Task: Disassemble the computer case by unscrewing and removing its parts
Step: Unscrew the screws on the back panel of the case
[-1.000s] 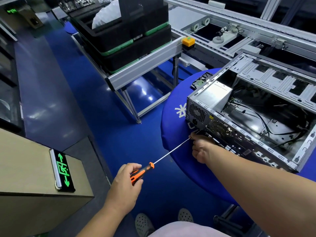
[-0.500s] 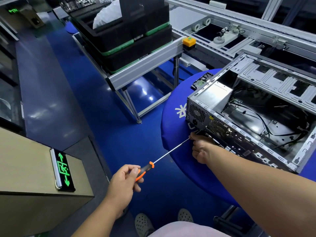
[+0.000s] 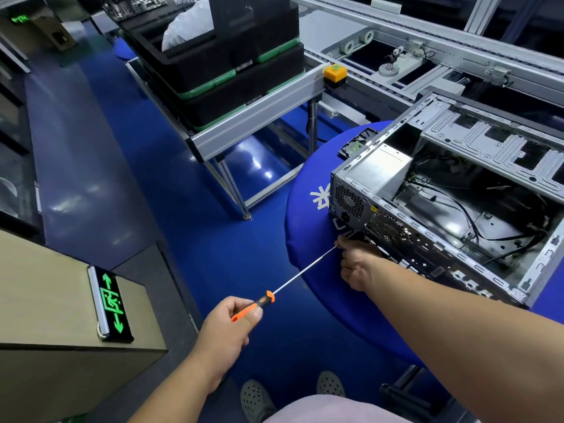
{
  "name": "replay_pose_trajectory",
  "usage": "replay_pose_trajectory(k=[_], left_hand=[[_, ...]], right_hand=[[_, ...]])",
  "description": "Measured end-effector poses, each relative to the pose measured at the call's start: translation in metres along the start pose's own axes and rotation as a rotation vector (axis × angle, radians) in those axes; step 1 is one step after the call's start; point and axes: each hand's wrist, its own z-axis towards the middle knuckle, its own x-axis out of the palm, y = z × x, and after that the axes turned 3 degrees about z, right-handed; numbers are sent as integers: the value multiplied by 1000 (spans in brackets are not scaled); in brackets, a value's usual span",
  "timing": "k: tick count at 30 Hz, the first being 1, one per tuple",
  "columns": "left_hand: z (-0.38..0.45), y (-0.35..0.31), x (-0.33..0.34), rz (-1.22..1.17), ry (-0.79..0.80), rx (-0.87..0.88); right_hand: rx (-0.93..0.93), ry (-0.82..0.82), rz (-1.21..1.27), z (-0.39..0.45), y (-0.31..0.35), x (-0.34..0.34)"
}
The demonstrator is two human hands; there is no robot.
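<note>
- A person's left hand [image 3: 227, 328] grips the orange-and-black handle of a long screwdriver [image 3: 276, 290].
- The right hand [image 3: 357, 264], fingers curled, pinches the shaft's tip at the rear panel of the open computer case [image 3: 442, 203].
- The case lies on a blue round table [image 3: 308, 215].

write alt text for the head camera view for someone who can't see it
A person's left hand grips an orange-and-black screwdriver whose long shaft runs to the rear panel of an open computer case, where the right hand steadies the tip. The case lies on a round blue table, beside a conveyor frame carrying black trays.
</note>
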Motion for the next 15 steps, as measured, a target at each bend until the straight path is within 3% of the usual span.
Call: replay_pose_trajectory(k=[4,9,12,15], left_hand=[[-2,-1,4,391,-131,216],[-4,0,0,585,-150,416],[-2,2,-1,540,-190,413],[3,2,1,274,-164,266]], right_hand=[[10,-8,-6,0,1,0],[8,-9,-5,1,1,0],[2,-9,7,1,0,0],[-2,-11,11,0,1,1]])
